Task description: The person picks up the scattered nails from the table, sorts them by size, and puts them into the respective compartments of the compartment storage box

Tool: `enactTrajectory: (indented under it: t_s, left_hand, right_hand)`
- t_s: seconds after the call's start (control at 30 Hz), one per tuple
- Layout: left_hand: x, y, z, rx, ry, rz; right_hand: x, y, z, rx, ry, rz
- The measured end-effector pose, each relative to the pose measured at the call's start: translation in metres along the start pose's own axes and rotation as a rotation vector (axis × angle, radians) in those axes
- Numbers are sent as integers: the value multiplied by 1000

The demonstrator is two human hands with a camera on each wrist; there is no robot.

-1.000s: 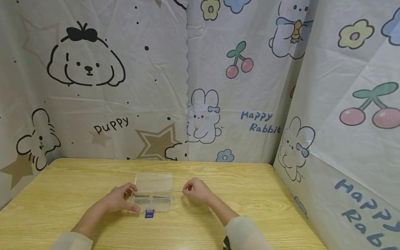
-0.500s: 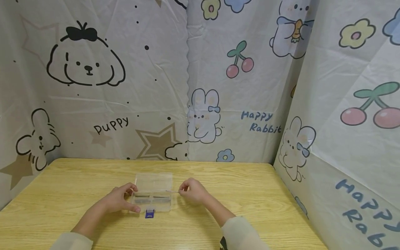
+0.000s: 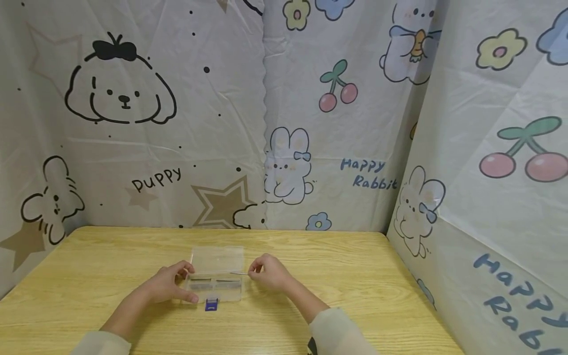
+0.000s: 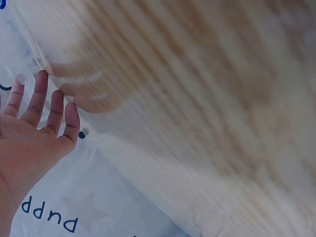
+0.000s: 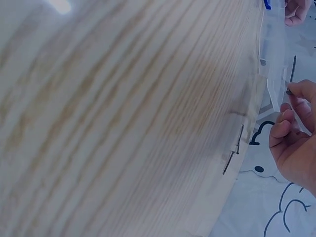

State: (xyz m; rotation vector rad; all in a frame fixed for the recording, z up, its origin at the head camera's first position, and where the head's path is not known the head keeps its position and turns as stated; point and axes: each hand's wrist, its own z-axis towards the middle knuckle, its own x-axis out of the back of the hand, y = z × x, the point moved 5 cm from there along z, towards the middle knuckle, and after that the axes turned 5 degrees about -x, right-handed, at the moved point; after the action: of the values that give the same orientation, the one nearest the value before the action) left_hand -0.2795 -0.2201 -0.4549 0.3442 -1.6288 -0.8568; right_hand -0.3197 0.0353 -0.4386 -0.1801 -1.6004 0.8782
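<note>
A clear plastic compartment box (image 3: 228, 297) stands on the table with its lid (image 3: 217, 259) raised toward the back and a blue latch (image 3: 211, 304) at the front. Several thin metal pieces lie in its compartments. The left hand (image 3: 168, 285) holds the box's left end, thumb at the front corner and fingers further back. Between thumb and fingertips, the right hand (image 3: 271, 272) pinches a nail (image 5: 294, 69), its shaft pointing left above the box's right back part. In the right wrist view the nail's head shows at the fingertips.
Two loose nails, one nail (image 5: 240, 139) and another nail (image 5: 228, 163), lie on the wooden table (image 3: 337, 276) in the right wrist view. A printed cloth (image 3: 213, 148) hangs behind the table and along its sides.
The right hand has moved left with the nail, bringing it from beside the box to above its right part. The left hand and the box stay in place.
</note>
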Motion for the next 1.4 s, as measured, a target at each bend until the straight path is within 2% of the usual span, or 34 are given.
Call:
enactTrajectory:
  t_s: [0.43,0.77,1.4]
  left_hand:
    - [0,-2,0,16,-5,5]
    - [1,0,0,4,-5,-1]
    - [1,0,0,-9,14,15]
  right_hand:
    - [-7,-12,3,40,28,1]
    - [-19,-14,4,32,15,3]
    - [-27,-16,5,-1,35,-10]
